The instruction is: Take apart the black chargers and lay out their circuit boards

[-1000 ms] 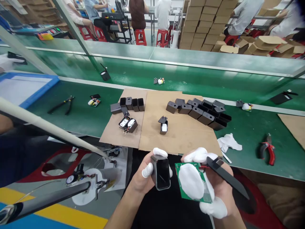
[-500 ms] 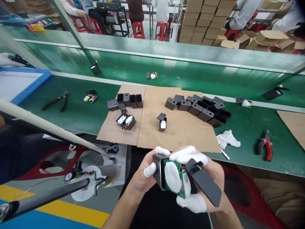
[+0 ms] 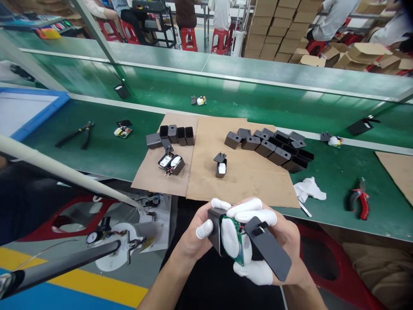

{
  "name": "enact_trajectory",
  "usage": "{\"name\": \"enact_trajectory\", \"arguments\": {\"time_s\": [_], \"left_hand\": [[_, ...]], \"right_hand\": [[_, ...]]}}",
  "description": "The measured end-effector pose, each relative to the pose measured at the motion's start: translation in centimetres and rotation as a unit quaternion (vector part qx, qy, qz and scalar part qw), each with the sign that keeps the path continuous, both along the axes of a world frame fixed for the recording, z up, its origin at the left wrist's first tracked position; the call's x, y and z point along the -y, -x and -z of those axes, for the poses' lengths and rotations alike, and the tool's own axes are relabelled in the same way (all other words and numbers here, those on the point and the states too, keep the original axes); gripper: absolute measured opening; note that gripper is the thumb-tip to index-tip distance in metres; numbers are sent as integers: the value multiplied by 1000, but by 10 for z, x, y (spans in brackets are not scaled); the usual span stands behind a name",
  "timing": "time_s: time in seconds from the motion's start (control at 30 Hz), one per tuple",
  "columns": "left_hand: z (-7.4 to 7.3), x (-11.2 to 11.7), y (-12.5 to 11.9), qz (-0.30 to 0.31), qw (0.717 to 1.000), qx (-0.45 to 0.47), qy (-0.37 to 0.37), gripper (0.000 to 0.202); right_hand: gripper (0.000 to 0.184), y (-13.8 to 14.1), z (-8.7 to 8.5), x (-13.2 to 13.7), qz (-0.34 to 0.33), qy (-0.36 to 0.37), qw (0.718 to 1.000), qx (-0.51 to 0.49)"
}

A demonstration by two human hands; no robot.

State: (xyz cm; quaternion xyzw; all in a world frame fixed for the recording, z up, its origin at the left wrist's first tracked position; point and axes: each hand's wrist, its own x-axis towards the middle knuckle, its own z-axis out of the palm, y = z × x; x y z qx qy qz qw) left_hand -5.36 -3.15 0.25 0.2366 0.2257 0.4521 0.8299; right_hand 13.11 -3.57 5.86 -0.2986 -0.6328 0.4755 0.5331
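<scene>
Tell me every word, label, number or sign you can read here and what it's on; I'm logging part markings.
No text is legible anywhere.
On the green circuit board in the right hand: markings too small to read.
On the black housing in the left hand: no marking visible.
On the gauge dial, lower left: numerals blurred.
On the stacked cartons at the back: any print too blurred to read.

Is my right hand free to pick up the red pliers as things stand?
Probably not yet: the right hand is full, gripping the green circuit board and black cover. The red pliers lie unobstructed on the bench.
</scene>
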Motion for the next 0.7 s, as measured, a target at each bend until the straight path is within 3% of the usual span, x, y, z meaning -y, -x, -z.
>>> {"name": "enact_trajectory", "arguments": {"time_s": [0.17, 0.7], "left_hand": [[5, -1, -1, 3, 999, 23, -22, 50], [8, 0, -2, 0, 999, 21, -29, 50]], "right_hand": [[64, 1, -1, -4, 0, -40, 999, -9], [64, -2, 5, -1, -7, -17, 1000, -20]]}}
